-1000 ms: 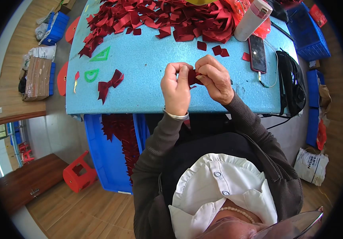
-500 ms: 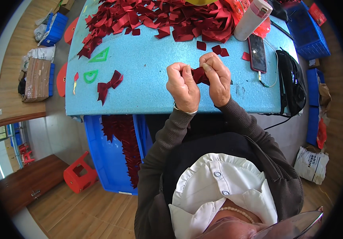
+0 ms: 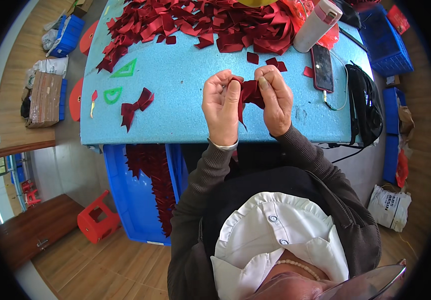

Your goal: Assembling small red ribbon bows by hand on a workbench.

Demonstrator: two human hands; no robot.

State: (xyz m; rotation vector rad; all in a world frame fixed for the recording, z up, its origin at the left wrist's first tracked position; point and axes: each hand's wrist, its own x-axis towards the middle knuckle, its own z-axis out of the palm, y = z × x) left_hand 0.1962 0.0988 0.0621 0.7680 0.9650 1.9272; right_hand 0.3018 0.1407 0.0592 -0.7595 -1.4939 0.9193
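Between my two hands, above the near part of the table, is a dark red ribbon bow [image 3: 251,94]. My left hand [image 3: 223,107] pinches its left side between thumb and fingers, and a ribbon tail hangs down beside the thumb. On its right side my right hand [image 3: 275,102] grips with thumb and bent fingers. Another finished-looking red bow [image 3: 137,107] lies on the blue table [image 3: 175,117] to the left of my hands. A large heap of red ribbon pieces [image 3: 215,25] covers the table's far side, with a few loose squares [image 3: 253,58] just in front.
Left on the table lie a green set square [image 3: 125,68] and a green protractor [image 3: 112,95]. At right are a pale bottle [image 3: 317,25], a phone on a cable [image 3: 322,69] and a black bag [image 3: 364,105]. A blue bin [image 3: 135,220] with red ribbon stands below the edge.
My left hand has turned and shifted slightly left, its thumb now upright. More of the bow shows between the hands, with a tail hanging down. My right hand has barely moved.
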